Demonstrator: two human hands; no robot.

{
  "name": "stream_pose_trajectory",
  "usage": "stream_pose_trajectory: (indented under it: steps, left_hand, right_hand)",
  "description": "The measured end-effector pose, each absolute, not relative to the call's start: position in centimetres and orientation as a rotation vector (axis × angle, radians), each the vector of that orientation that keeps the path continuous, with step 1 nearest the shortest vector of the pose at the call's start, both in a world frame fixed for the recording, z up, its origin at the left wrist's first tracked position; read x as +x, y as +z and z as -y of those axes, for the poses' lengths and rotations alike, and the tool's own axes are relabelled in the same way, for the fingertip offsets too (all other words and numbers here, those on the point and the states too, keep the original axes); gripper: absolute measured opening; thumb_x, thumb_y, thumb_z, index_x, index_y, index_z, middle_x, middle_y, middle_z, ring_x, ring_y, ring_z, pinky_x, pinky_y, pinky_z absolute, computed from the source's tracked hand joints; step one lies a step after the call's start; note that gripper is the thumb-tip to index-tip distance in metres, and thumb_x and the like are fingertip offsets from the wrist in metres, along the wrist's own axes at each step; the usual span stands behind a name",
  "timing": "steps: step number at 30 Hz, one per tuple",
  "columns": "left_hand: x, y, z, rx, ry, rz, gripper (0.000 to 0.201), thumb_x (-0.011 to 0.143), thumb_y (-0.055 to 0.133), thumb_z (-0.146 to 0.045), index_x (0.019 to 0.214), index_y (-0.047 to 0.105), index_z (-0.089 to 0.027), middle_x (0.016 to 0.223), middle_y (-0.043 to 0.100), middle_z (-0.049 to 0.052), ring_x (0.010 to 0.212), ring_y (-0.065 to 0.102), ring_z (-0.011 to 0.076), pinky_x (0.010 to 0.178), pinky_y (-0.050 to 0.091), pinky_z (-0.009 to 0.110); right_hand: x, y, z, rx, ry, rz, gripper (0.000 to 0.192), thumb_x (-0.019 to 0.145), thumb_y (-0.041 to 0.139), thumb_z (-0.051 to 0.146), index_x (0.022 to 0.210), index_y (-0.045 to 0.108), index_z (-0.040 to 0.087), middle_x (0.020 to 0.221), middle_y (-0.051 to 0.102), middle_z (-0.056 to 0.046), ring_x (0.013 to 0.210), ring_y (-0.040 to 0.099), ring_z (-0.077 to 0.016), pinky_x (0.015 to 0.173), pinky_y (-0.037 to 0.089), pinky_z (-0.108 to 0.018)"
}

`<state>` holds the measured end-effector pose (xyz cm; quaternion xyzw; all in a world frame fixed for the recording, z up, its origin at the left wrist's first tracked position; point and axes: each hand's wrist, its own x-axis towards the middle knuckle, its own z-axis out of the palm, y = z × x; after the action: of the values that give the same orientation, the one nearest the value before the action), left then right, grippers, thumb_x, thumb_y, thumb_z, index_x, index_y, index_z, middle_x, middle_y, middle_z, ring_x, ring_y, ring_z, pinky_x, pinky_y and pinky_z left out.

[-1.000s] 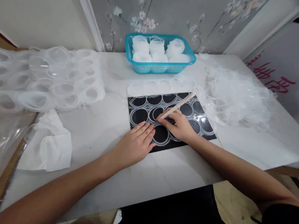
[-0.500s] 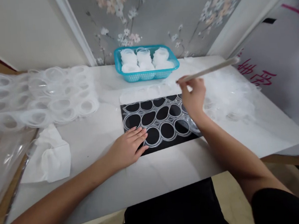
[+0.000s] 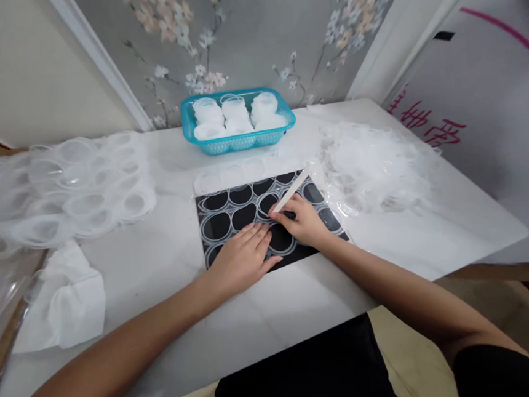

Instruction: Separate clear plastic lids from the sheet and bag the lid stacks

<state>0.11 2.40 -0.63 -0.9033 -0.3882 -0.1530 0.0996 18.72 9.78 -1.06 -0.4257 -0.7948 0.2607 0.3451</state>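
Observation:
A black sheet (image 3: 292, 258) lies on the white table, and over it is a clear film (image 3: 243, 217) patterned with rows of rounded rings. My left hand (image 3: 244, 256) rests flat on the film near its front edge, fingers stretched out. Pinched in my right hand (image 3: 301, 221) is a flat whitish stick (image 3: 294, 190), slanting up to the right. The fingertips of that hand are down at the film, just right of my left fingertips. What lies under the fingers is hidden.
Behind the sheet stands a blue plastic basket (image 3: 241, 142) with stacks of white rings. Stacked ring-patterned clear sheets (image 3: 60, 191) cover the table's left, near a crumpled white cloth (image 3: 64, 296). A heap of clear film scraps (image 3: 377, 164) lies on the right.
My right hand has come down and left from above the sheet's right side, bringing the stick to the film beside my left hand. My left hand stays flat on the film.

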Motion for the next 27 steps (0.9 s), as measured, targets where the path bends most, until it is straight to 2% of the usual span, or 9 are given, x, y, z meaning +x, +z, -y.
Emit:
stream_pose_trajectory:
  steps: [7, 12, 14, 17, 18, 21, 24, 27]
  left_hand:
    - [-0.3, -1.2, -2.3, -2.701, -0.412, 1.137, 0.053, 0.096, 0.040, -0.048, 0.119, 0.061, -0.004, 0.126, 0.062, 0.014, 0.122, 0.055, 0.0236, 0.108, 0.042, 0.037]
    - [-0.3, -0.6, -2.3, -2.775, -0.302, 1.192, 0.051, 0.096, 0.041, -0.045, 0.123, 0.058, -0.004, 0.130, 0.059, 0.016, 0.125, 0.052, 0.0244, 0.110, 0.039, 0.038]
    - [-0.5, -0.5, -2.4, -2.828, -0.277, 1.196, 0.049, 0.096, 0.041, -0.042, 0.124, 0.057, -0.005, 0.132, 0.057, 0.016, 0.127, 0.050, 0.0237, 0.111, 0.038, 0.037]
    - [-0.8, -0.5, -2.5, -2.882, -0.302, 1.202, 0.047, 0.097, 0.040, -0.040, 0.126, 0.056, -0.007, 0.135, 0.055, 0.014, 0.129, 0.049, 0.0221, 0.113, 0.035, 0.038]
    - [-1.0, -0.5, -2.6, -2.889, -0.321, 1.209, 0.047, 0.097, 0.040, -0.040, 0.126, 0.056, -0.008, 0.135, 0.054, 0.013, 0.129, 0.049, 0.0218, 0.113, 0.035, 0.038]
    - [-1.1, -0.2, -3.0, -2.894, -0.349, 1.274, 0.049, 0.095, 0.043, -0.047, 0.122, 0.061, -0.010, 0.132, 0.058, 0.010, 0.125, 0.053, 0.0221, 0.109, 0.040, 0.037]
    - [-0.4, 0.7, -3.6, -2.883, -0.384, 1.338, 0.047, 0.094, 0.044, -0.050, 0.112, 0.067, -0.013, 0.121, 0.066, 0.009, 0.114, 0.061, 0.0212, 0.105, 0.045, 0.036]
    - [1.1, 1.5, -4.3, -2.834, -0.480, 1.247, 0.046, 0.095, 0.043, -0.047, 0.113, 0.066, -0.011, 0.122, 0.065, 0.010, 0.114, 0.061, 0.0218, 0.107, 0.043, 0.037]
  right_hand:
    - [18.9, -1.4, -9.1, -1.148, 0.534, 2.138, 0.011, 0.087, 0.060, 0.024, 0.090, 0.071, 0.022, 0.093, 0.071, -0.005, 0.096, 0.058, -0.0224, 0.088, 0.047, -0.039]
    - [18.1, -1.7, -7.8, -1.042, 0.026, 2.408, 0.018, 0.090, 0.051, 0.018, 0.095, 0.068, 0.024, 0.096, 0.072, -0.004, 0.117, 0.048, -0.0263, 0.100, 0.034, -0.046]
    - [18.0, -1.0, -8.9, -1.001, -0.122, 2.473, 0.020, 0.089, 0.051, 0.014, 0.096, 0.067, 0.024, 0.093, 0.072, -0.004, 0.118, 0.047, -0.0260, 0.102, 0.030, -0.047]
    - [19.5, 1.1, -12.5, -1.164, -0.221, 2.228, 0.020, 0.088, 0.048, 0.013, 0.092, 0.066, 0.022, 0.085, 0.067, -0.007, 0.108, 0.050, -0.0272, 0.099, 0.030, -0.052]
    - [20.4, 1.7, -13.7, -1.263, -0.229, 2.010, 0.021, 0.089, 0.047, 0.015, 0.092, 0.066, 0.021, 0.089, 0.066, -0.008, 0.108, 0.051, -0.0279, 0.098, 0.031, -0.053]
    - [23.2, 2.5, -14.9, -1.362, -0.072, 1.671, 0.021, 0.092, 0.045, 0.022, 0.091, 0.067, 0.022, 0.099, 0.066, -0.008, 0.105, 0.053, -0.0270, 0.097, 0.036, -0.052]
    - [24.2, 1.0, -12.9, -1.307, 0.278, 1.856, 0.014, 0.087, 0.056, 0.025, 0.081, 0.069, 0.023, 0.094, 0.070, -0.005, 0.099, 0.056, -0.0255, 0.092, 0.042, -0.047]
    - [23.4, -0.7, -10.6, -1.298, 0.523, 1.952, 0.012, 0.085, 0.060, 0.028, 0.082, 0.070, 0.024, 0.093, 0.072, -0.003, 0.096, 0.057, -0.0254, 0.090, 0.044, -0.045]
